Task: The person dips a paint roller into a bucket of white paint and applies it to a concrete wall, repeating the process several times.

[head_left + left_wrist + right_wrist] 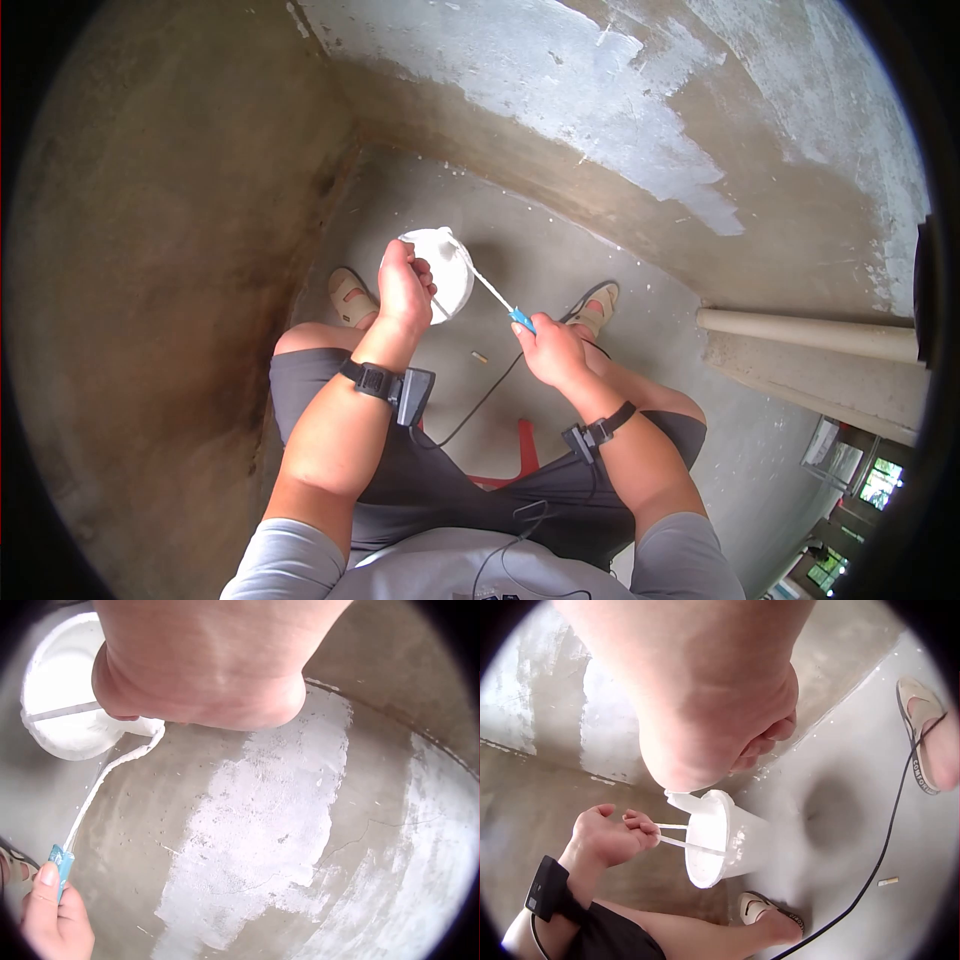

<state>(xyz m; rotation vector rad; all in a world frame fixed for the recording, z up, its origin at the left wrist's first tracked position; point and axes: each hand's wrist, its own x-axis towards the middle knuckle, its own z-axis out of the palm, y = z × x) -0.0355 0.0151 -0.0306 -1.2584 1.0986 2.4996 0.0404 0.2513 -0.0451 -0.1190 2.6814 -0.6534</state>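
Note:
A white bucket (455,290) (746,840) hangs by its thin handle (673,841) from my left hand (404,290) (611,838), whose fingers curl round it. My right hand (555,352) (58,922) grips the blue handle (521,320) (63,868) of a tool with a long, white-coated rod (488,285) (101,784). The rod's far end meets a white, coated part (690,801) at the bucket's rim. White material coats the bucket's inside. Close to the lens, the left hand (199,667) and right hand (720,712) each fill the top of their own wrist view.
Brown walls (180,200) meet in a corner ahead, with white patches (600,100) on one. A beige pipe (810,333) runs along the right side. Sandalled feet stand on the grey floor (400,190), where a small stub (479,356) lies. A black cable (480,400) hangs between the arms.

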